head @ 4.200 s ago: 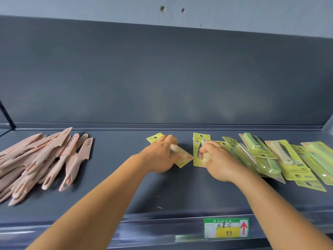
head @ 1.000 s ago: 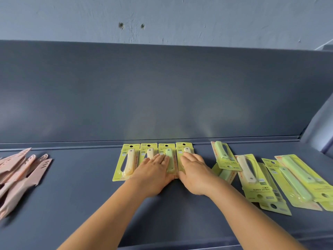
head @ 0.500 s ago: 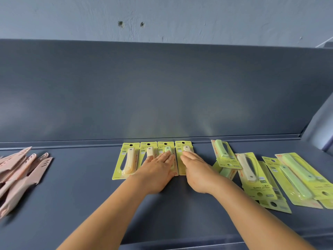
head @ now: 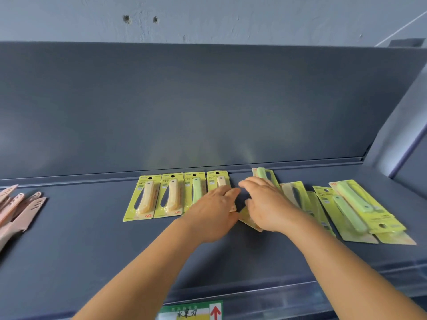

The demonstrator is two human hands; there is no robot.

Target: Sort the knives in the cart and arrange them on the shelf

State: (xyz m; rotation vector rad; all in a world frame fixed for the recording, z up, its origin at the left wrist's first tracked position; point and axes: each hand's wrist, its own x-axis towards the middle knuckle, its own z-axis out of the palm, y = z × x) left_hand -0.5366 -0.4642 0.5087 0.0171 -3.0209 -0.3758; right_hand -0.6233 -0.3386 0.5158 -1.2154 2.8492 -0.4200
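Left hand: the left hand (head: 213, 212) lies palm down on the shelf (head: 80, 239), fingers straight and close together, resting on the near part of the fourth pack (head: 218, 180); it pinches nothing.
Right hand: the right hand (head: 265, 203) lies just beside the left, fingers stretched and slightly spread over a loose pack (head: 248, 219) whose corner shows under the palm; whether the thumb hooks that pack I cannot tell.
Gap between hands: fingertips of the two hands are near each other but apart, with bare shelf showing between them.
Sorted row: four yellow-green knife packs stand side by side, edges touching, running away from the left hand's little-finger side: first pack (head: 143, 197) and second pack (head: 171, 195) with cream handles, third pack (head: 195, 189) with a green handle, then the fourth, cream again.
Beyond the right fingertips: a green-handled pack (head: 263, 174) lies tilted against the back ledge.
Outside the right hand: a cream-handled pack (head: 292, 195) is partly hidden by the wrist; farther out, a loose heap of green-handled packs (head: 355, 206) overlaps at angles.
Far outside the left hand: pink sheathed knives (head: 16, 209) lie piled well apart at the frame edge.
Near the forearms: a price label (head: 191, 311) with a red arrow sits on the shelf's front lip.
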